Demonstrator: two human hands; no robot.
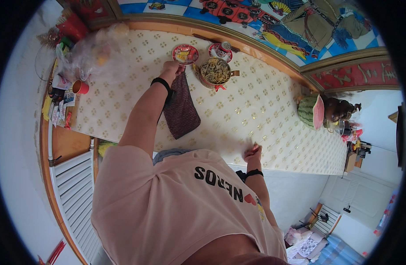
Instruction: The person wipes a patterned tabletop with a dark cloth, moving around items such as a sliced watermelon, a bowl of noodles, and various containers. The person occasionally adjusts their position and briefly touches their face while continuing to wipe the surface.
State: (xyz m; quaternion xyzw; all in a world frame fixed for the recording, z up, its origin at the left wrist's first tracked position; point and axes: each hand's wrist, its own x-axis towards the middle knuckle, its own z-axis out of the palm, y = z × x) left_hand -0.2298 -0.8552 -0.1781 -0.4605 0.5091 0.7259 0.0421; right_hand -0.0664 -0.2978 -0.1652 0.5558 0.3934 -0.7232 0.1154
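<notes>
My left hand [172, 69] reaches far across the table and is closed on the narrow upper end of a dark striped cloth [181, 111], which trails towards me. Its fingers come close to the near rim of a red-edged plate [185, 48] with small wrapped sweets; whether they touch it I cannot tell. Right of that plate stands a gold-coloured pot [212, 82] filled with a heap of dry, yellowish-brown pieces. Low over the table's near side, my right hand [253, 152] has curled fingers, with nothing visible in them.
The tabletop [275, 132] bears a gold flower pattern. A second red-edged plate [214, 46] with a can stands behind the pot. Clear plastic bags [100, 53] and a red cup [80, 87] are at the left. Cut watermelon [308, 112] and a dark brown ornament [337, 109] stand right.
</notes>
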